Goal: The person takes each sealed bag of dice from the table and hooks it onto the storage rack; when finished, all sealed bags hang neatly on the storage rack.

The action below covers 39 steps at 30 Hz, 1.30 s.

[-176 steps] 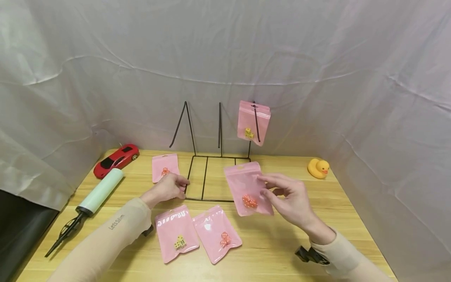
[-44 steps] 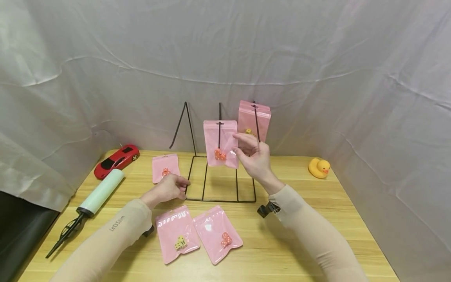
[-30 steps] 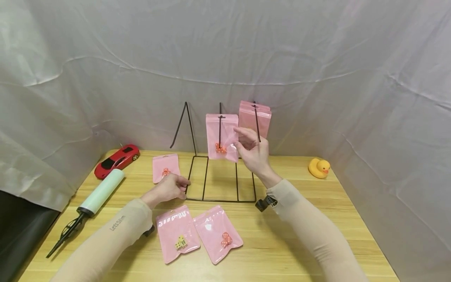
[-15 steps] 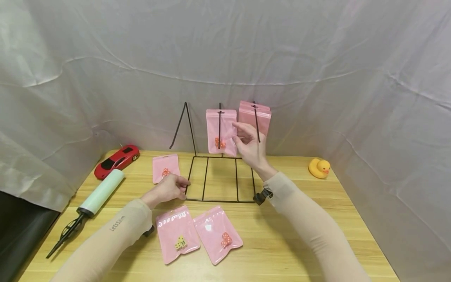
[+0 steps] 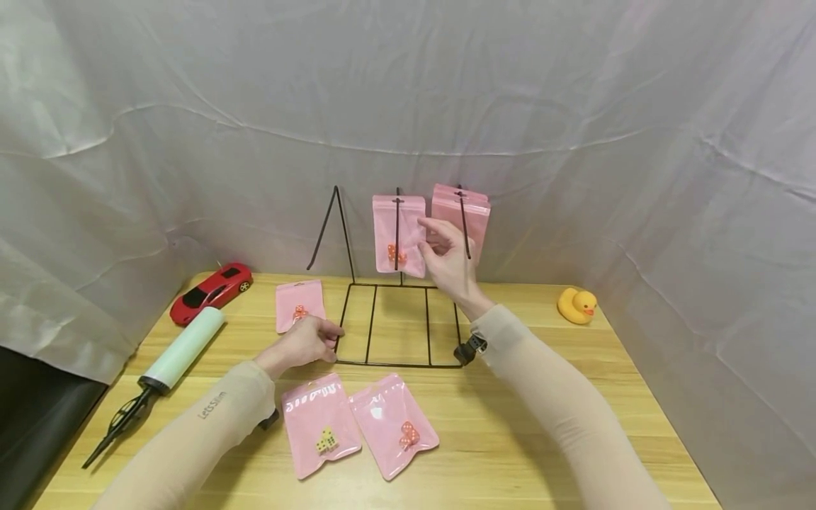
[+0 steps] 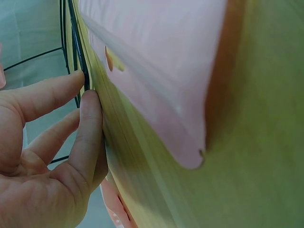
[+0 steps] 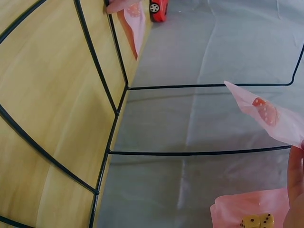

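My right hand (image 5: 452, 263) pinches the right edge of a pink zip pouch (image 5: 385, 225) with orange dice, which hangs on the middle hook of a black wire rack (image 5: 398, 365). In the right wrist view the pouch (image 7: 280, 123) is seen nearly edge-on. With thumb and fingertip, my left hand (image 5: 304, 340) grips the left front of the rack's base wire; the left wrist view shows the wire (image 6: 80, 47) between them. Pink pouches (image 5: 446, 212) hang on the right hook, partly behind my right hand, with yellow dice (image 7: 257, 220) visible in the right wrist view. The left hook (image 5: 321, 227) is bare.
A pouch with orange dice (image 5: 290, 297) lies beyond my left hand. Two more, one with yellow dice (image 5: 319, 407) and one with orange dice (image 5: 382, 400), lie before the rack. A red toy car (image 5: 210, 292) and hand pump (image 5: 185, 348) sit left, a rubber duck (image 5: 576, 305) right.
My right hand has brought the orange-dice pouch from above the table's right side onto the middle hook and slid it back along the wire. My left hand has stayed on the rack.
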Each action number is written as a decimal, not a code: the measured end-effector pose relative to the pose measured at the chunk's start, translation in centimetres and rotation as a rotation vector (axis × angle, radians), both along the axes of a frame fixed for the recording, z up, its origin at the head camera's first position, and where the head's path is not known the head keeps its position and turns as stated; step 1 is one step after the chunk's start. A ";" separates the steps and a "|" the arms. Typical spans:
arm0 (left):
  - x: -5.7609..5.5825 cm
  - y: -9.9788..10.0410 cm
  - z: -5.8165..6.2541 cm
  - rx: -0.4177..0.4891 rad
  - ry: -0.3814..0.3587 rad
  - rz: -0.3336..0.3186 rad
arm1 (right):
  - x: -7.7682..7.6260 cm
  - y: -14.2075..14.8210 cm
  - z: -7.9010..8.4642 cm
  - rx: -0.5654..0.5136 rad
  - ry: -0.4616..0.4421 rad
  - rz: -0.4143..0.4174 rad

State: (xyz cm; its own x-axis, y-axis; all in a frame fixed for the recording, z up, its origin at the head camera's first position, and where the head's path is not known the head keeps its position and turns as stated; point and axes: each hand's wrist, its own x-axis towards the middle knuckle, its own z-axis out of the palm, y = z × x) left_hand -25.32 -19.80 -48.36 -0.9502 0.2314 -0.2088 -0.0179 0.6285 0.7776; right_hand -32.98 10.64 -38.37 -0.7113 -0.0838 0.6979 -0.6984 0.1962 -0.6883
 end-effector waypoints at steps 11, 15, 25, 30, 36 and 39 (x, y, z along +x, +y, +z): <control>-0.1 0.2 -0.1 -0.005 -0.001 0.001 | 1.3 0.8 -0.8 0.033 -0.084 -0.015; -0.1 0.3 -0.2 -0.012 0.008 -0.011 | 3.6 1.5 -1.8 0.104 -0.131 -0.031; -0.1 0.2 0.1 -0.022 0.023 -0.029 | 11.0 1.9 -5.0 0.378 -0.285 0.042; 0.0 0.1 0.1 -0.005 0.030 -0.035 | 13.6 1.9 -6.4 0.628 -0.325 0.070; 0.0 0.1 0.1 -0.002 0.023 -0.027 | 15.7 1.7 -8.0 0.869 -0.376 0.086; -0.1 0.1 0.0 -0.004 0.022 -0.023 | 16.6 1.5 -8.6 0.950 -0.389 0.068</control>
